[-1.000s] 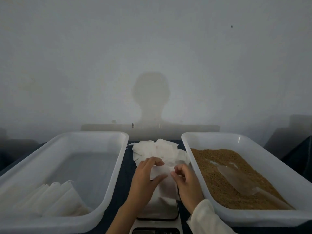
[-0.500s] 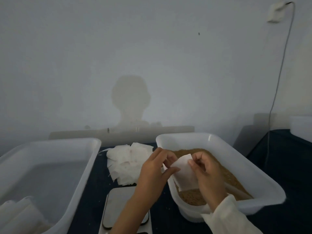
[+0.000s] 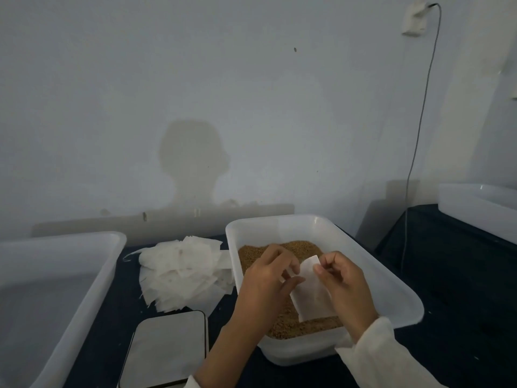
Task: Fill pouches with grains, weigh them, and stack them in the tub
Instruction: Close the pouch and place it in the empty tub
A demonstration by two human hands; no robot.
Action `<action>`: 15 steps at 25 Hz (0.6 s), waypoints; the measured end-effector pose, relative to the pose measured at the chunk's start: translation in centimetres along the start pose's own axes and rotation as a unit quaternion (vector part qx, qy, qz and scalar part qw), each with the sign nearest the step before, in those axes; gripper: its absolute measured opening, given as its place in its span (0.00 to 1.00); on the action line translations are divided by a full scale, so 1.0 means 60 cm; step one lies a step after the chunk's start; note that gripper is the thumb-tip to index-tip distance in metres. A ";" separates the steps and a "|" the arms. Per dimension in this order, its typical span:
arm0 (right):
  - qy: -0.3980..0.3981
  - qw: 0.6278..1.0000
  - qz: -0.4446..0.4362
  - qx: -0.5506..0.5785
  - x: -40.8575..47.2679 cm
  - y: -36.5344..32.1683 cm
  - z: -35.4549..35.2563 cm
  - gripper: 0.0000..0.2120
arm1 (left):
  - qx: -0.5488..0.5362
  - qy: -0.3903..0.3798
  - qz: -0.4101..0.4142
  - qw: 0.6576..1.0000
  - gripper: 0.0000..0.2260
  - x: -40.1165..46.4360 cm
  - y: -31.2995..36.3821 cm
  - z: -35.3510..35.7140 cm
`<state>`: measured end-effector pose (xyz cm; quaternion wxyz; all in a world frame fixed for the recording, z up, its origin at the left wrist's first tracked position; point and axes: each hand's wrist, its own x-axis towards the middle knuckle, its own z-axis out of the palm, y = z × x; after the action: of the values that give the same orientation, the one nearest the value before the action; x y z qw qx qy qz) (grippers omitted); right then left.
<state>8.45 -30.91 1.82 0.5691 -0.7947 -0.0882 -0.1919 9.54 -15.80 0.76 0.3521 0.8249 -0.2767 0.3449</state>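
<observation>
We found no text, label, brand, number or sign that could be read anywhere in the view. The scale (image 3: 167, 348) at the near edge showed only its blank weighing plate, with the display cut off below the frame. The tubs, the pouches and the far wall bore no lettering that we could make out.

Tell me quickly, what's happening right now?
Left hand and right hand pinch one empty pouch. Held over grain tub. Nothing blocking.
</observation>
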 end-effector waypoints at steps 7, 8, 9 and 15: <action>-0.013 1.000 0.013 -0.016 0.010 0.017 0.002 0.04 | -0.025 0.002 -0.056 0.998 0.10 -0.003 -0.016 0.015; -0.014 1.000 0.012 -0.015 0.011 0.018 0.002 0.04 | -0.028 -0.001 -0.051 0.998 0.09 -0.004 -0.019 0.014; -0.016 1.000 0.009 -0.007 0.012 0.020 0.002 0.04 | -0.027 -0.005 -0.042 0.999 0.08 -0.004 -0.020 0.013; -0.097 0.973 0.145 0.151 0.016 0.040 0.004 0.07 | -0.072 0.009 -0.095 0.993 0.06 0.005 -0.023 0.012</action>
<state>10.22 -31.58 0.06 0.6932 -0.7185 -0.0549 -0.0140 10.93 -15.60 0.11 0.4438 0.8170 -0.2184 0.2965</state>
